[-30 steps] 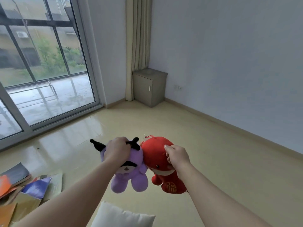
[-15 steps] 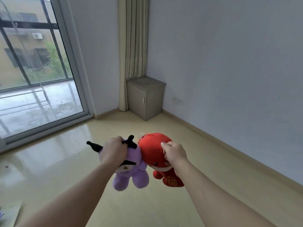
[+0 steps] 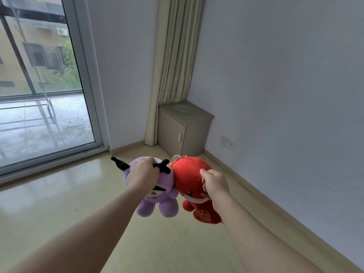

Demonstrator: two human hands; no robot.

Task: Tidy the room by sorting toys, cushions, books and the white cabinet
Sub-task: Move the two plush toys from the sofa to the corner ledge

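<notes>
Mid-carry: your left hand (image 3: pixel 142 174) curls its fingers round the purple plush (image 3: pixel 165 201), right hand (image 3: pixel 214 184) pinches the red plush (image 3: pixel 187 178), toys touching, aloft; cabinet (image 3: pixel 183 131) at 12 o'clock closed, nothing stowed yet.

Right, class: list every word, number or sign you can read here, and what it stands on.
"福" (gold embroidery, blurred, so not certain): on the belly of the red plush toy gripped by the right hand.
No other text shows: none on the purple plush toy or the cabinet.
</notes>
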